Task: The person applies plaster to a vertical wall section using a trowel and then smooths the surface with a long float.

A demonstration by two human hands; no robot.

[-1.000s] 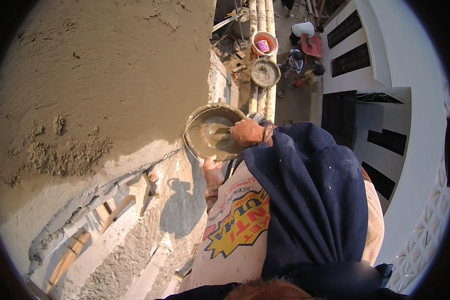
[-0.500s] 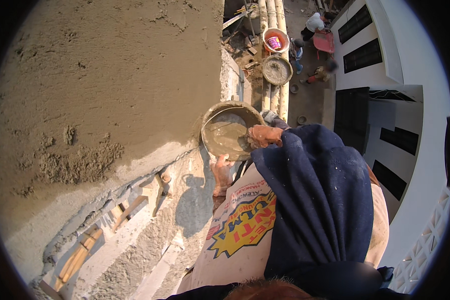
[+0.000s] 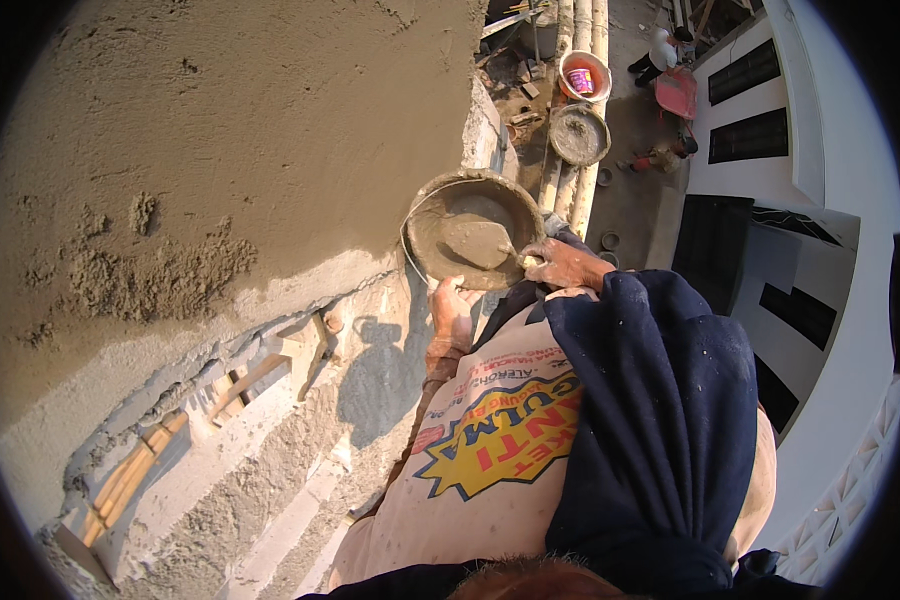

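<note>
My left hand (image 3: 451, 316) grips the near rim of a round metal pan (image 3: 422, 205) and holds it up beside the plastered wall. Grey wet mortar fills the pan. My right hand (image 3: 567, 265) is closed on the handle of a trowel (image 3: 478, 243), whose blade lies in the mortar. A dark blue sleeve covers my right arm, and a printed beige shirt shows below it.
The wall (image 3: 230, 120) on the left carries fresh brown plaster with a rough lump patch (image 3: 155, 275). Below it runs a broken ledge with wooden strips (image 3: 135, 465). Far below stand another mortar pan (image 3: 579, 134), an orange bucket (image 3: 583, 75), bamboo poles and a person (image 3: 662, 50).
The pan has shifted slightly right and up in view. My right hand has slid from over the pan to its right rim, with the trowel blade now lying in the mortar.
</note>
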